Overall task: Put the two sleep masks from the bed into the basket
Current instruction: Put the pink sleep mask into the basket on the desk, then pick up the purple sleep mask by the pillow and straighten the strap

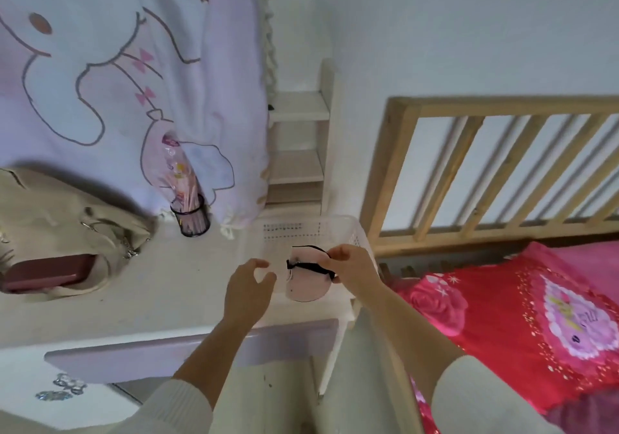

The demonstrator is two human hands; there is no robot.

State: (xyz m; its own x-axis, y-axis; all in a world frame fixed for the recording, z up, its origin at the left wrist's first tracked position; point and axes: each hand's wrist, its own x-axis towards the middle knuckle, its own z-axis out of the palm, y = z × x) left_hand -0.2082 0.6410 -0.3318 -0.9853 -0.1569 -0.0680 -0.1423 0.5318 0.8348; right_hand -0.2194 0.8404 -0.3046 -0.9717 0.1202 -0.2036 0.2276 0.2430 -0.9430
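A pale pink sleep mask (306,284) with a black strap hangs folded from my right hand (351,266), which pinches it at the top, over the white perforated basket (288,229) on the desk. My left hand (249,286) hovers just left of the mask with fingers spread, holding nothing. Whether a second mask lies in the basket or on the bed, I cannot tell; none other shows.
The basket stands at the right end of a white desk (167,299), beside the wooden bed frame (469,165) and its red floral bedding (519,326). A beige bag (67,226), a dark mesh pen cup (192,217) and a hanging cartoon blanket (117,81) are to the left.
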